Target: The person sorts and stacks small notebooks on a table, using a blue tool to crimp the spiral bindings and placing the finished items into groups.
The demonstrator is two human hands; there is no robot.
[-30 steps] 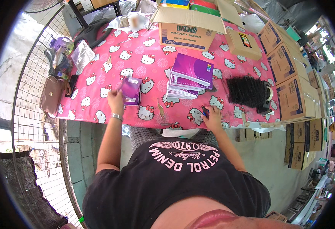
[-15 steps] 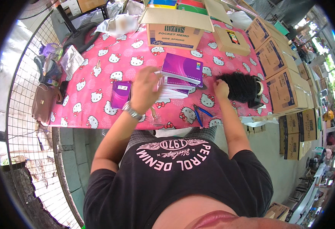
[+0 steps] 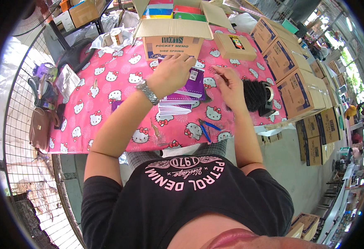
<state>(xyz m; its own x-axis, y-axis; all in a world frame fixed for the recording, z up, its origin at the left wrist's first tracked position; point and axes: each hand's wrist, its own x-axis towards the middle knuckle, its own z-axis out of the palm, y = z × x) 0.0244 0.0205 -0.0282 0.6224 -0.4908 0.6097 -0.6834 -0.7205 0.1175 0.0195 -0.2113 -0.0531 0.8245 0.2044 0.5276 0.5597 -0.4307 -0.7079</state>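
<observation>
My left hand, with a metal watch at its wrist, is over the stack of purple spiral notebooks. Its fingers curl over a purple notebook, most of which the hand covers. To the right, my right hand pinches a thin black binding coil between thumb and fingers. Beside that hand lies a bundle of black coils. Another purple notebook peeks out left of my left forearm. Blue-handled pliers rest near the table's front edge.
An open carton holding colourful notebooks stands at the back, with a flat brown box to its right. A black tape dispenser sits by the coils. Stacked cartons line the right side. A brown pouch lies at the left edge.
My left hand has moved onto the notebook stack. My right hand has left the coil bundle and come toward the stack with a coil. The whole view has shifted a little.
</observation>
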